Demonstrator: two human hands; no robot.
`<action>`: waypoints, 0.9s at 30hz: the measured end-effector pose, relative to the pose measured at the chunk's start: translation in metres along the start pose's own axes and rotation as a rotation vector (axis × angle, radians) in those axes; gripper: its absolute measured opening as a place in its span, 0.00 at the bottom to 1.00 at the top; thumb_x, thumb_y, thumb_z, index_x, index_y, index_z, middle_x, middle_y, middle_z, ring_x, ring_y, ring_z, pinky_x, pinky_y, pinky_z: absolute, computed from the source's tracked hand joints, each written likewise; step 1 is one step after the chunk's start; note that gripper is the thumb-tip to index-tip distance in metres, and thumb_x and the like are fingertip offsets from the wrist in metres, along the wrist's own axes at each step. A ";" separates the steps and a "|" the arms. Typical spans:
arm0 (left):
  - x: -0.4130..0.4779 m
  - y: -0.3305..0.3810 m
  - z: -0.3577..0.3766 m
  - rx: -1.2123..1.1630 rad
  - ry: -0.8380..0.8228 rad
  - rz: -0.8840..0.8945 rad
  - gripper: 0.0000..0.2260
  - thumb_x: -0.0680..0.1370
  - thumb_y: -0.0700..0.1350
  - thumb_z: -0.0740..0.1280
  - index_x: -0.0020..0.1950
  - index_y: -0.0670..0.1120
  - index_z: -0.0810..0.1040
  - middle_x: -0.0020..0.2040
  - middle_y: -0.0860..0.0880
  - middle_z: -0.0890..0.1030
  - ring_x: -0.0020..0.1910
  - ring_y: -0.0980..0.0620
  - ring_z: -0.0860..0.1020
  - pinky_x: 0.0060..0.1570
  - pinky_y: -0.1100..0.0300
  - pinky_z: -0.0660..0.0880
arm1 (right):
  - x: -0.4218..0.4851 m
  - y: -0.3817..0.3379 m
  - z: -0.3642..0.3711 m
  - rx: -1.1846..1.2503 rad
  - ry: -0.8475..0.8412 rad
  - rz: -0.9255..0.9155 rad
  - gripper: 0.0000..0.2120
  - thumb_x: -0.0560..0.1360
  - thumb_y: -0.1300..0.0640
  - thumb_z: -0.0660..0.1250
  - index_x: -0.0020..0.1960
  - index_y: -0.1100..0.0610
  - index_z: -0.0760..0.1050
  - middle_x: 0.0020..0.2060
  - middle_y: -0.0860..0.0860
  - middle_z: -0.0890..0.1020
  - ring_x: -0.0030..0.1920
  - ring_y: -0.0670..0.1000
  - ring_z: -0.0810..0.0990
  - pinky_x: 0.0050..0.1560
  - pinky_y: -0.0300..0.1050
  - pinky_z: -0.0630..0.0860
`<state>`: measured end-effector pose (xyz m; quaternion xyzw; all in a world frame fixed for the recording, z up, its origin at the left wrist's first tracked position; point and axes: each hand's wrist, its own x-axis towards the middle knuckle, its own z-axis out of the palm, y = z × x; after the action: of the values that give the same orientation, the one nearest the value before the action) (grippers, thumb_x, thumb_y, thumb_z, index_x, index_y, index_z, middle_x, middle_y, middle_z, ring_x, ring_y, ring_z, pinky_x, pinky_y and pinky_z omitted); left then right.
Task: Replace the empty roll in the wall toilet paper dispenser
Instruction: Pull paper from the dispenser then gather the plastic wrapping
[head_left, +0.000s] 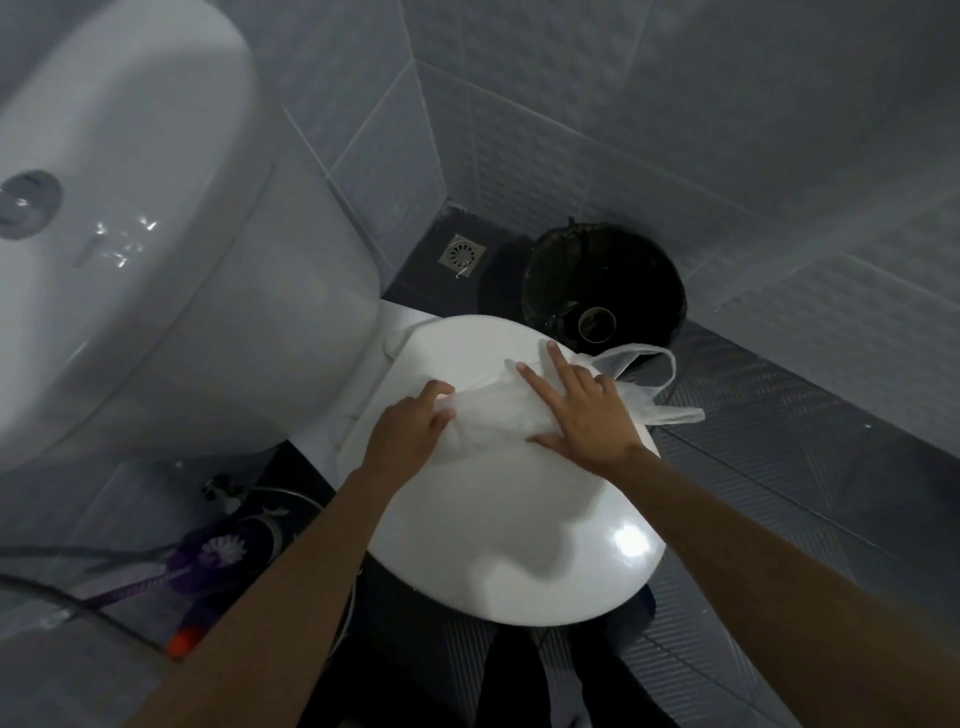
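A white plastic bag (498, 410) with something bulky inside lies on the closed white toilet lid (519, 519). My left hand (405, 431) grips the bag's left end, its fingers curled into the plastic. My right hand (582, 410) rests flat on the bag's right side with fingers spread. The bag's handles (654, 384) hang off the lid's right edge. An empty brown cardboard roll core (596, 323) lies inside the black bin (605, 283) behind the toilet. The wall dispenser is out of view.
The white cistern (156, 249) with its flush button fills the left. A floor drain (462, 254) sits in the corner by the grey tiled walls. A purple toilet brush (218, 556) and a hose lie on the floor at the lower left.
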<state>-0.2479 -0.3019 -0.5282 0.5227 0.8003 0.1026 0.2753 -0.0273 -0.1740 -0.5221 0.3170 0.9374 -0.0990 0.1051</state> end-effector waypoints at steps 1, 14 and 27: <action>0.001 0.001 0.001 0.050 0.021 0.024 0.15 0.79 0.49 0.62 0.66 0.53 0.69 0.48 0.44 0.81 0.46 0.43 0.79 0.45 0.52 0.76 | 0.004 0.000 -0.001 -0.010 0.019 0.022 0.44 0.67 0.38 0.70 0.76 0.47 0.54 0.71 0.61 0.67 0.57 0.63 0.76 0.54 0.57 0.74; -0.030 0.004 0.017 0.256 -0.026 0.254 0.27 0.77 0.50 0.60 0.76 0.51 0.59 0.74 0.46 0.66 0.72 0.44 0.66 0.66 0.47 0.69 | 0.004 0.022 -0.003 0.220 0.072 0.209 0.29 0.64 0.49 0.76 0.62 0.55 0.75 0.50 0.58 0.80 0.51 0.61 0.79 0.52 0.54 0.69; -0.014 0.100 -0.010 -0.576 0.268 -0.061 0.16 0.81 0.41 0.61 0.66 0.56 0.72 0.59 0.62 0.71 0.61 0.61 0.70 0.59 0.81 0.59 | 0.001 0.006 -0.061 1.835 -0.089 0.544 0.37 0.66 0.46 0.76 0.71 0.46 0.65 0.61 0.51 0.77 0.57 0.53 0.80 0.54 0.50 0.80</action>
<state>-0.1718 -0.2698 -0.4701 0.3806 0.7828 0.3848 0.3069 -0.0328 -0.1532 -0.4647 0.4786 0.3838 -0.7790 -0.1294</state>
